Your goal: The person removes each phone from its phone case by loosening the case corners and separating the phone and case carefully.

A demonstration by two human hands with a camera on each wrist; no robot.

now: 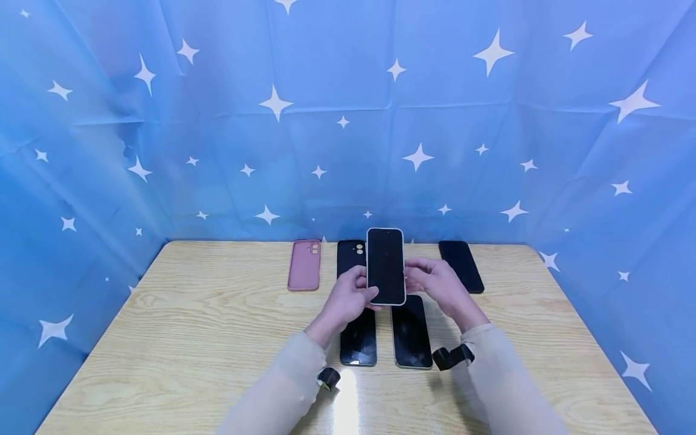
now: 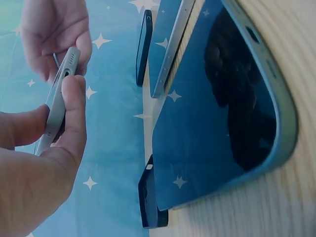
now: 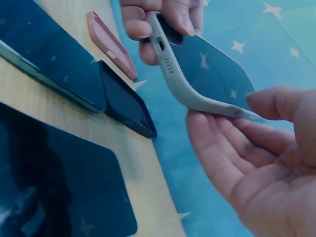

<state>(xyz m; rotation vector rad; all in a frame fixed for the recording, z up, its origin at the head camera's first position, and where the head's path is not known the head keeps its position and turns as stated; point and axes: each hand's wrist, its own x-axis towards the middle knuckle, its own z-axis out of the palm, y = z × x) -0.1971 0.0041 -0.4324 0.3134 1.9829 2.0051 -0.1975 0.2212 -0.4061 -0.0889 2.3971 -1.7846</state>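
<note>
A phone (image 1: 386,266) in a pale grey-white case (image 2: 58,108) is held up off the table, its dark screen facing me. My left hand (image 1: 350,294) pinches its lower left corner, the thumb on the screen side and the fingers behind. On the opposite long edge, my right hand (image 1: 437,284) holds the case with fingers beneath and thumb along the rim, as the right wrist view shows. The case's bottom edge, with its port cutout and speaker holes, faces the wrist cameras. Below the hands lie two dark phones (image 1: 358,343) (image 1: 411,332), side by side with screens up.
At the back of the wooden table (image 1: 217,314) lie a pink phone case (image 1: 304,266) and a black phone case (image 1: 348,254), the latter partly hidden by the held phone. A black phone (image 1: 461,266) rests at back right. A blue star-patterned curtain (image 1: 348,151) stands behind.
</note>
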